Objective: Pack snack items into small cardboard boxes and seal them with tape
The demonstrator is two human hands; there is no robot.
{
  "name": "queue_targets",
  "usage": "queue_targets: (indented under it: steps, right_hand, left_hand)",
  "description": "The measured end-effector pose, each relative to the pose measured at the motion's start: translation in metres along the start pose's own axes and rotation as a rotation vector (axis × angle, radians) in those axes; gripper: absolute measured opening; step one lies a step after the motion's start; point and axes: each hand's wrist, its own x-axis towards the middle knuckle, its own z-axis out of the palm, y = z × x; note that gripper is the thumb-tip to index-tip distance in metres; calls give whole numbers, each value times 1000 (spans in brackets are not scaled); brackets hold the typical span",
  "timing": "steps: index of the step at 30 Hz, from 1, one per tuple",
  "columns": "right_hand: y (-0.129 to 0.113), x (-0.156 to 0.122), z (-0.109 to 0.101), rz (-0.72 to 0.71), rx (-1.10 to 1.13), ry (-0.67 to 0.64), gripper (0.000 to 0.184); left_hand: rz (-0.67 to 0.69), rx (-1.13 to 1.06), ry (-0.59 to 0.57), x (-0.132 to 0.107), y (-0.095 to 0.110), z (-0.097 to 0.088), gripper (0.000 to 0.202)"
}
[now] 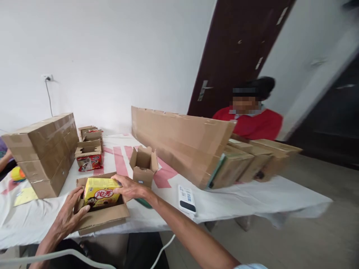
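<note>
A yellow printed box [102, 192] with red lettering sits tilted inside an open cardboard box [108, 218] at the table's front edge. My left hand [68, 213] is at its left side, the fingers behind the carton's rim and the thumb against the lower front corner. At the upper right corner of the yellow box, my right hand [130, 188] grips it with thumb and fingers. Whether the yellow box touches the carton's bottom is hidden.
Left stands a stack of taped cartons [47, 149]. Small open boxes with red packets [89, 160] line up behind. An open box [144, 164], a white device [186, 200] and a long cardboard panel [179, 142] are rightward. A person in red [258, 125] sits beyond.
</note>
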Motion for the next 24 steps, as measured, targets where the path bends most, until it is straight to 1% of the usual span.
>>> queue_targets:
  steps: [2,5,9,12,15,17,18,20,21,22,24]
  right_hand:
    - [5,-1,-2,-17,75,3,40]
    - [8,-3,-2,-26,154,2,40]
    - [7,-4,-5,-35,290,25,39]
    - [7,-4,-11,-68,378,56,43]
    - [8,-3,-17,-74,379,74,45]
    - [7,-1,-19,-54,351,89,46]
    - [6,0,-20,-41,337,92,47]
    - [2,4,-20,-22,315,76,51]
    - [0,6,-20,-19,300,72,52]
    - [-3,9,-20,-19,289,60,52]
    - [-8,16,-19,-19,272,34,51]
  left_hand:
    - [-2,26,-37,-2,6,-4,58]
    - [13,77,-50,-1,4,-5,58]
    - [23,108,-63,8,0,-8,62]
    - [9,117,-79,14,5,-13,62]
    - [15,129,-117,16,9,-15,50]
    - [7,116,-105,16,7,-15,49]
    - [-5,99,-80,17,4,-16,52]
    - [-54,38,-9,23,-3,-18,67]
    - [-77,-10,10,29,-6,-20,74]
    - [-95,-69,4,35,-8,-22,78]
    - [-124,-176,-54,48,-6,-26,81]
